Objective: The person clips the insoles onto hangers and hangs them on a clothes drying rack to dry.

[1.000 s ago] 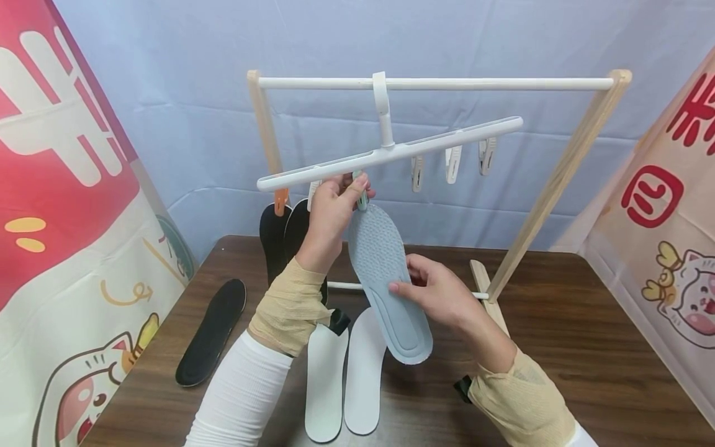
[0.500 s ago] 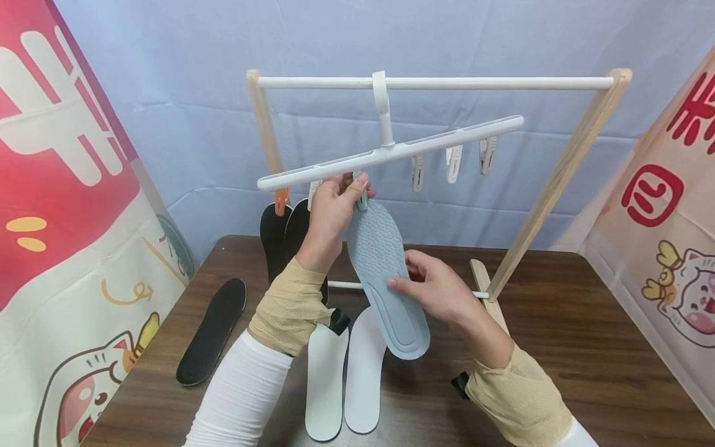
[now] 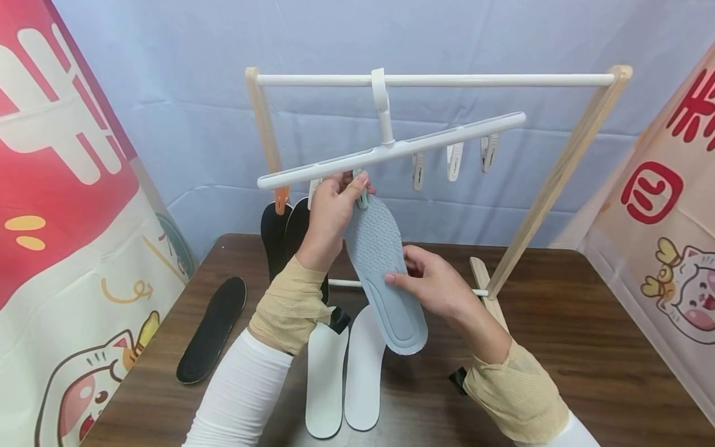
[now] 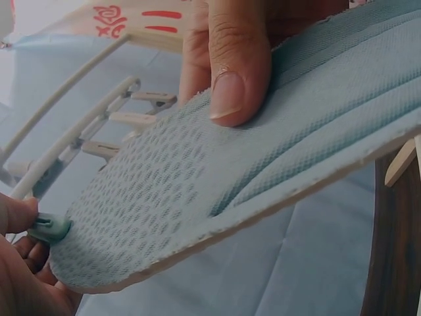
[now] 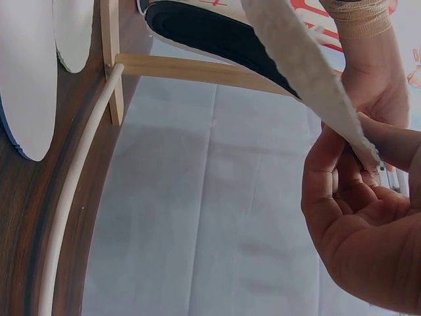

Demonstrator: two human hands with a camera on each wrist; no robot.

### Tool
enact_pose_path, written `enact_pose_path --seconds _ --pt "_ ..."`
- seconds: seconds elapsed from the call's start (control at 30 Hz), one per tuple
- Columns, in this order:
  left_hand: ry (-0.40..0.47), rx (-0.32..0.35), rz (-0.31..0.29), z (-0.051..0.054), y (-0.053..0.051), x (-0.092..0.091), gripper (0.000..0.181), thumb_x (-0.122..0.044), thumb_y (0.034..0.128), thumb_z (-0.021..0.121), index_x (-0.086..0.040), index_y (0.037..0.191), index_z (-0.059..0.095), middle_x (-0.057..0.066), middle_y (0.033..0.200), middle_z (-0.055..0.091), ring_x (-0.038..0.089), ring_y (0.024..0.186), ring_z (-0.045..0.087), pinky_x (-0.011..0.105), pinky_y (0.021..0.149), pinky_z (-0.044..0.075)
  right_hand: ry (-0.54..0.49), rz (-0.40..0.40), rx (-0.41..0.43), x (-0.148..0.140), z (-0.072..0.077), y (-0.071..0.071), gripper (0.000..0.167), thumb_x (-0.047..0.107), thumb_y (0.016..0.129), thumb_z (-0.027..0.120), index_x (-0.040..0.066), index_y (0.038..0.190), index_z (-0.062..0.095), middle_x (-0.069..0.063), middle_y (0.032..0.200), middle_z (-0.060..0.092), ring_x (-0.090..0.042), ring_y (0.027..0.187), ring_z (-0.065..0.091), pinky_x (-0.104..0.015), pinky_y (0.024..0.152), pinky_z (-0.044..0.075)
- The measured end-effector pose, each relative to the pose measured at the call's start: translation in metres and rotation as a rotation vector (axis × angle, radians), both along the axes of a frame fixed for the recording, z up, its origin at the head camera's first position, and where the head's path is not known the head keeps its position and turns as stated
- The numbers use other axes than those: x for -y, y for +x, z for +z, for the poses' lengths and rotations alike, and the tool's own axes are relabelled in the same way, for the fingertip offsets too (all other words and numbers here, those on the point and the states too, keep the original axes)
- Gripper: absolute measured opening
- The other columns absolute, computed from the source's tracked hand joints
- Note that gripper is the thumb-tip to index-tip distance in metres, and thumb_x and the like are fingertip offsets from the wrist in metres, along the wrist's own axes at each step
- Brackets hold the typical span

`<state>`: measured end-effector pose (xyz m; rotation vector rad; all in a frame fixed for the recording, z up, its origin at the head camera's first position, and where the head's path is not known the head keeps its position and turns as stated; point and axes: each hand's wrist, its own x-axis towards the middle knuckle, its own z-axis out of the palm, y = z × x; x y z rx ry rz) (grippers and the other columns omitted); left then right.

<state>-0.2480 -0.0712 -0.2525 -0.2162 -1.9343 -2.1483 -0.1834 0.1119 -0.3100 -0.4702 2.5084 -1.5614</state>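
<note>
Presently, left grip point(image 3: 332, 208) pinching the green clip point(image 3: 363, 198) and right grip point(image 3: 438, 282) the blue insole point(image 3: 375, 245), we should confirm bite before releasing

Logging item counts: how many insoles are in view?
6: two black insoles hanging below the hanger; on the table, one black insole at left, two pale insoles at centre; one blue insole in the right hand. Others may be hidden.

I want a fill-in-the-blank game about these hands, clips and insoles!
1. The left hand pinches a ____ clip.
2. The right hand rests its ____ on the blue insole.
3. The end clip at the left of the white hanger is ____.
4. The lone insole lying on the table is ____.

Missing words: green; thumb; orange; black.
</note>
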Motion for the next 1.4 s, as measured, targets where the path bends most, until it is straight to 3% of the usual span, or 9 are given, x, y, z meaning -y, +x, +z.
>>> enact_pose_path --seconds 0.27,0.57,1.4 --pt "0.005 0.007 -0.006 -0.0001 -0.0006 0.0011 0.026 -0.018 0.1007 0.064 0.004 0.116 0.066 0.013 0.104 0.068 0.015 0.091 0.067 0.023 0.081 0.048 -0.012 -0.003 -0.008 0.0029 0.0014 -0.0002 0.042 0.013 0.097 0.069 0.001 0.135 0.057 -0.018 0.117 0.071 -0.022 0.098 0.069 -0.038 0.082 0.055" --pt "0.009 0.007 -0.017 -0.0003 0.0 0.0014 0.028 -0.019 0.1009 0.064 0.003 0.119 0.065 0.007 0.101 0.067 0.017 0.093 0.067 0.025 0.083 0.049 -0.018 -0.004 -0.005 0.0032 0.0008 0.0004 0.042 0.013 0.097 0.069 0.001 0.135 0.057 -0.018 0.118 0.071 -0.022 0.098 0.069 -0.038 0.082 0.055" --pt "-0.007 0.008 -0.021 -0.0026 0.0011 -0.0009 0.03 -0.018 0.1011 0.064 0.001 0.124 0.063 0.013 0.111 0.068 0.022 0.1 0.067 0.026 0.086 0.047 -0.04 -0.004 0.02 0.0024 -0.0008 0.0019 0.043 0.014 0.097 0.069 0.001 0.136 0.056 -0.018 0.12 0.07 -0.022 0.099 0.069 -0.04 0.083 0.056"
